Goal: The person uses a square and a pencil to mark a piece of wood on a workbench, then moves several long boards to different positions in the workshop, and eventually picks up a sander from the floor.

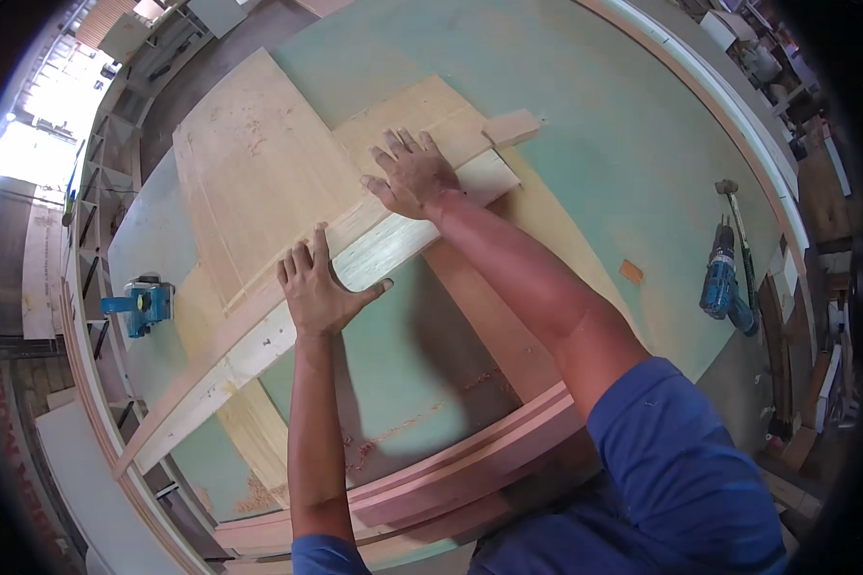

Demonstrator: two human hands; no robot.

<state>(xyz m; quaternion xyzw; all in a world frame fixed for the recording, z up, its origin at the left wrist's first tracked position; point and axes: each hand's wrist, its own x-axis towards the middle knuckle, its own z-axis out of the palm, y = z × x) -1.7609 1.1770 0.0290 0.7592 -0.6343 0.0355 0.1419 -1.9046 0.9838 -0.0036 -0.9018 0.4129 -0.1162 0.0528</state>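
My left hand (314, 287) lies spread on a long, thin wooden strip (216, 345) that runs diagonally across a pale board (177, 426) with a few dark marks. Farther up, my right hand (414, 172) presses with fingers apart on the same pieces, near their upper end. Wide plywood panels (244, 153) lie beyond both hands, one with wood shavings on it. A small wooden block (510, 126) rests by the upper end of the strip.
A green worktable (594, 125) carries a blue electric planer (142, 305) at the left, a blue cordless drill (717, 273) and a hammer (734, 201) at the right, and a small scrap (631, 271). Reddish boards (470, 455) line the near edge. Shelving and timber surround the table.
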